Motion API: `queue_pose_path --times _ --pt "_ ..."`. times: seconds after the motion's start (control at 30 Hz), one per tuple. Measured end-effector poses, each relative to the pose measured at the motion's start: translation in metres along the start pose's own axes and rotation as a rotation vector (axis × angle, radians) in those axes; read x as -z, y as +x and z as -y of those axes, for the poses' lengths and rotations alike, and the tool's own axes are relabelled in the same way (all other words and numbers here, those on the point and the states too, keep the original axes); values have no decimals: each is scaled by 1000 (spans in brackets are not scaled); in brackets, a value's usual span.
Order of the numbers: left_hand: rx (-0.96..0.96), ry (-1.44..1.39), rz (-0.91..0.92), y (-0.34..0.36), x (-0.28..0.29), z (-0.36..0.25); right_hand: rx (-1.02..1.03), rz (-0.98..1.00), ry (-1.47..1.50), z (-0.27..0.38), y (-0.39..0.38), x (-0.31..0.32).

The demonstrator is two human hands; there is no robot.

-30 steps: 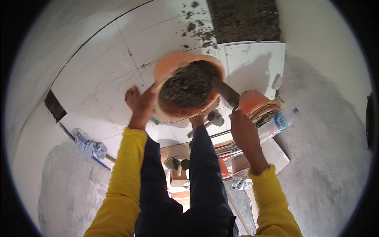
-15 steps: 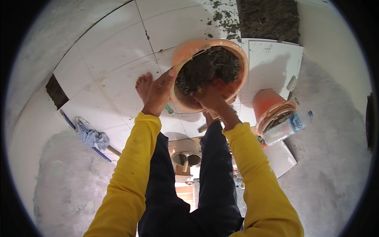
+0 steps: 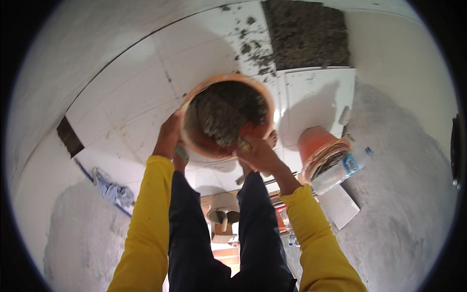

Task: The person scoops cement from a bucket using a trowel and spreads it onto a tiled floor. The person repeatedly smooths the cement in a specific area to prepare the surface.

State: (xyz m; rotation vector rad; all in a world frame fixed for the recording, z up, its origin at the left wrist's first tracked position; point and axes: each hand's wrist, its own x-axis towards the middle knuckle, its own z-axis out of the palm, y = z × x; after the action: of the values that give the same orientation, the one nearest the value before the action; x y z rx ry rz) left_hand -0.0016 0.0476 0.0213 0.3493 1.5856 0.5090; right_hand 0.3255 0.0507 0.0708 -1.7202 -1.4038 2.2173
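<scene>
My right hand (image 3: 258,155) curls tightly round the trowel handle (image 3: 244,145); my left hand (image 3: 168,135) clasps the side of the orange bucket (image 3: 226,77). A grey mortar lump (image 3: 218,119) now bulges near my fingers, so the scooping seems to be progressing. The trowel's long axis appears to run forward-left into the bucket, blade hidden. Beyond lies a dark mortar bed (image 3: 307,36).

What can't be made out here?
All in the head view:
Blade of the trowel in the right hand: covered by mortar.
Bottom of the held orange bucket: under that mortar.
Some fingers of the left hand: behind the bucket.
Dark object, far right: cut by black rim.
</scene>
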Motion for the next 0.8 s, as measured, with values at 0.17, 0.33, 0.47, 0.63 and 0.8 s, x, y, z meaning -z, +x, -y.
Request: queue_pose_path --times 0.17,0.33,0.47,0.63,0.8 --pt "125 -74 20 1 6 -12 -223 85 212 27 -44 74" --pt "109 -60 -58 -2 4 -8 -376 -222 111 43 -63 184" --pt "173 5 -63 -5 3 -17 -198 -595 43 22 -11 282" --pt "106 38 17 8 3 -17 27 -1096 -811 -25 112 390" --pt "114 -5 93 4 20 -9 -46 -996 -96 7 118 325"
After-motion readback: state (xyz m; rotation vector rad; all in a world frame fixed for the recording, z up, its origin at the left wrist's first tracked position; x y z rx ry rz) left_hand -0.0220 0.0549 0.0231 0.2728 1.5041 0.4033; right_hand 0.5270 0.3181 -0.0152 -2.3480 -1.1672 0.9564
